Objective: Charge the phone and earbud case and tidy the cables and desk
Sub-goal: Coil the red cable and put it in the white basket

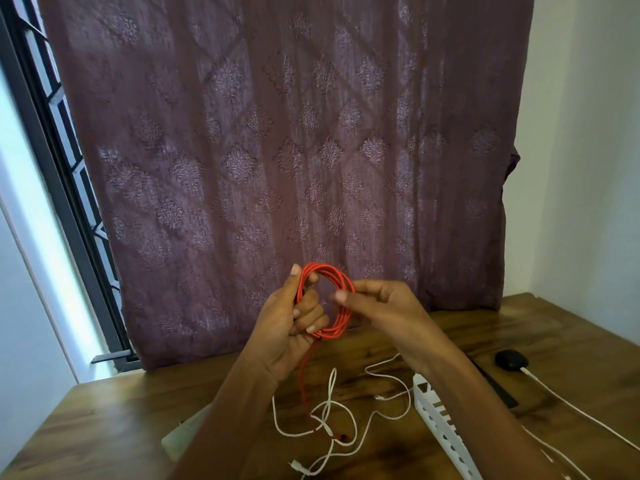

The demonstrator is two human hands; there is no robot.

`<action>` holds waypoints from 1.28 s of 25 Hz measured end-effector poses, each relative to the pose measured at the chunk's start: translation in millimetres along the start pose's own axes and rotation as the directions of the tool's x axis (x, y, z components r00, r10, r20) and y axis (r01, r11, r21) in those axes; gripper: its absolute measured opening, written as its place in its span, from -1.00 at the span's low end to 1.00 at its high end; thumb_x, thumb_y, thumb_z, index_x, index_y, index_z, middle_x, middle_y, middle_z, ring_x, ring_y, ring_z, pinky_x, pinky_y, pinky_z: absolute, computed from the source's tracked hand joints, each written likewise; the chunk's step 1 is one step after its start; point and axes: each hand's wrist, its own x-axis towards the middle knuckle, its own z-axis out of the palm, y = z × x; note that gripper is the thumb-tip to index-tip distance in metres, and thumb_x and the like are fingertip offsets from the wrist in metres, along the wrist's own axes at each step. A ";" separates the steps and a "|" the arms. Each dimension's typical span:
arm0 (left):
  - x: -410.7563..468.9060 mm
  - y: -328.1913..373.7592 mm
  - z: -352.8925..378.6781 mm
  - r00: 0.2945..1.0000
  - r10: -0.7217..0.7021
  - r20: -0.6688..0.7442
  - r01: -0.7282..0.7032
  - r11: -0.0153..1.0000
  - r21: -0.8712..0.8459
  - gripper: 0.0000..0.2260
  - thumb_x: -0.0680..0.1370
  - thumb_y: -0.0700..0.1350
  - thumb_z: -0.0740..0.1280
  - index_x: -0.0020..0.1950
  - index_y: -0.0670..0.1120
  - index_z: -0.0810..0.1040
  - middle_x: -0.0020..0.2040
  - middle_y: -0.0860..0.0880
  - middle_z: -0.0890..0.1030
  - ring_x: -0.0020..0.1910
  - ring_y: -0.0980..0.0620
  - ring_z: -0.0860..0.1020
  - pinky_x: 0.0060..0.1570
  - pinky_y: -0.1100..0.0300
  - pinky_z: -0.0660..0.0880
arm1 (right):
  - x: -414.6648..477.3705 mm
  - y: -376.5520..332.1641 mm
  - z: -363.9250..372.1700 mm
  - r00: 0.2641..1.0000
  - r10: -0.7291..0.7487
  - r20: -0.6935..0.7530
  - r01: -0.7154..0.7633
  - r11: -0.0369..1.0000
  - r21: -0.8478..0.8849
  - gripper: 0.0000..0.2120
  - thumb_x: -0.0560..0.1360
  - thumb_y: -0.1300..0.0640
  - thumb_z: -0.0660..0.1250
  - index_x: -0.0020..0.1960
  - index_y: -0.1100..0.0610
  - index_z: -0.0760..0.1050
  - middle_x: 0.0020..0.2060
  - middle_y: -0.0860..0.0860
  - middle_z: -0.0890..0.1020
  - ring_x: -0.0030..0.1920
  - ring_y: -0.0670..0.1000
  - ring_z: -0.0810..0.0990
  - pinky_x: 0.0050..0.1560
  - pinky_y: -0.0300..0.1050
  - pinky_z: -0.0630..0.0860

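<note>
A red cable is wound into a coil and held up in front of the curtain. My left hand grips the coil's left side, with its fingers through the loop. My right hand pinches the coil's right side. The red cable's loose tail hangs down to the desk. A tangled white cable lies on the desk below my hands. A black earbud case sits at the right with a white cable plugged into it. A dark flat object, perhaps the phone, lies partly hidden behind my right forearm.
A white perforated plastic basket stands on the desk at the lower right. A pale flat object pokes out under my left forearm. A purple patterned curtain hangs behind the desk, with a barred window at the left.
</note>
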 end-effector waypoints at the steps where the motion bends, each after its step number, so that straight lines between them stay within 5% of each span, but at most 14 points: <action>1: -0.4 -1.7 -0.5 1.000 0.001 -0.008 -0.001 1.000 0.007 -0.68 0.58 0.02 0.05 -0.21 -0.15 0.41 -0.67 0.09 0.20 -0.75 0.21 0.14 -0.69 0.38 0.18 | -1.3 -0.1 0.5 1.000 -0.013 -0.007 0.013 0.998 -0.054 -0.86 0.45 0.30 0.35 -0.01 0.26 0.59 -0.15 0.17 0.67 -0.19 -0.04 0.64 -0.04 -0.17 0.57; 8: -1.2 -6.8 -1.5 0.999 0.015 -0.039 -0.015 1.000 0.015 -0.64 0.59 0.03 0.03 -0.25 -0.15 0.41 -0.68 0.04 0.20 -0.74 0.20 0.15 -0.66 0.37 0.23 | -3.8 -5.0 -4.8 0.995 0.076 0.072 -0.088 0.978 0.189 -0.66 0.45 0.45 0.25 0.17 0.20 0.41 -0.17 0.13 0.68 -0.21 0.02 0.63 -0.12 -0.10 0.60; 14: -0.7 -16.0 1.7 0.989 0.058 -0.133 -0.045 0.994 0.095 -0.61 0.59 0.09 0.01 -0.27 -0.12 0.40 -0.63 0.07 0.27 -0.67 0.17 0.25 -0.57 0.36 0.30 | -3.4 -5.6 -1.9 0.985 0.128 0.119 -0.175 0.729 0.661 -0.66 0.45 0.50 0.12 0.19 0.30 0.37 -0.28 0.17 0.64 -0.28 0.04 0.63 -0.20 -0.04 0.63; 19: 0.1 -23.6 10.1 0.989 0.086 -0.124 -0.083 0.996 0.022 -0.61 0.60 0.08 0.00 -0.24 -0.13 0.40 -0.61 0.06 0.29 -0.64 0.16 0.27 -0.31 0.21 0.37 | -6.2 -2.8 3.6 0.996 0.046 -0.076 -0.007 0.889 0.457 -0.78 0.40 0.42 0.30 0.00 0.23 0.43 -0.24 0.10 0.61 -0.30 -0.01 0.64 -0.30 -0.14 0.61; 23: -0.3 -21.4 11.5 0.984 0.130 -0.124 -0.133 0.991 -0.016 -0.62 0.61 0.06 -0.03 -0.22 -0.14 0.38 -0.60 0.06 0.28 -0.63 0.16 0.27 -0.37 0.24 0.52 | -14.1 8.0 5.9 0.923 -0.159 -0.351 0.167 0.986 -0.008 -0.98 0.44 0.18 0.38 -0.15 0.10 0.54 -0.25 0.05 0.57 -0.27 -0.09 0.55 -0.21 -0.24 0.49; 25: 0.0 -19.5 11.5 0.981 0.150 -0.123 -0.153 0.988 -0.013 -0.63 0.62 0.05 -0.03 -0.21 -0.14 0.38 -0.59 0.06 0.27 -0.63 0.16 0.26 -0.38 0.25 0.53 | -18.7 14.0 7.8 0.907 -0.254 -0.337 0.210 0.964 -0.164 -0.81 0.47 0.09 0.34 -0.31 0.03 0.59 -0.25 0.11 0.54 -0.23 -0.09 0.51 -0.16 -0.29 0.44; 28: 0.6 -20.8 9.7 0.977 0.165 -0.133 -0.160 0.986 0.047 -0.63 0.62 0.04 -0.03 -0.22 -0.14 0.39 -0.59 0.06 0.27 -0.63 0.16 0.26 -0.40 0.27 0.52 | -21.3 13.4 10.8 0.929 -0.270 -0.254 0.189 0.934 -0.303 -0.80 0.47 0.09 0.33 -0.29 0.08 0.62 -0.20 0.12 0.55 -0.20 -0.08 0.53 -0.12 -0.35 0.45; 30: 0.2 -23.2 6.5 0.972 0.180 -0.150 -0.164 0.980 0.109 -0.62 0.61 0.04 -0.02 -0.23 -0.14 0.40 -0.60 0.07 0.28 -0.64 0.16 0.26 -0.41 0.30 0.50 | -18.2 7.1 10.1 0.944 -0.170 -0.282 0.140 0.982 -0.123 -0.73 0.52 0.15 0.26 -0.33 0.13 0.55 -0.29 0.10 0.52 -0.27 -0.01 0.50 -0.14 -0.19 0.45; 32: 0.5 -26.4 2.1 0.967 0.186 -0.172 -0.157 0.973 0.170 -0.62 0.61 0.04 0.00 -0.25 -0.15 0.41 -0.62 0.05 0.28 -0.65 0.17 0.25 -0.39 0.29 0.45 | -13.2 -4.7 3.5 0.965 0.006 -0.264 0.068 0.960 0.272 -0.68 0.57 0.19 0.16 -0.36 0.16 0.42 -0.45 0.05 0.49 -0.37 0.00 0.46 -0.22 -0.14 0.48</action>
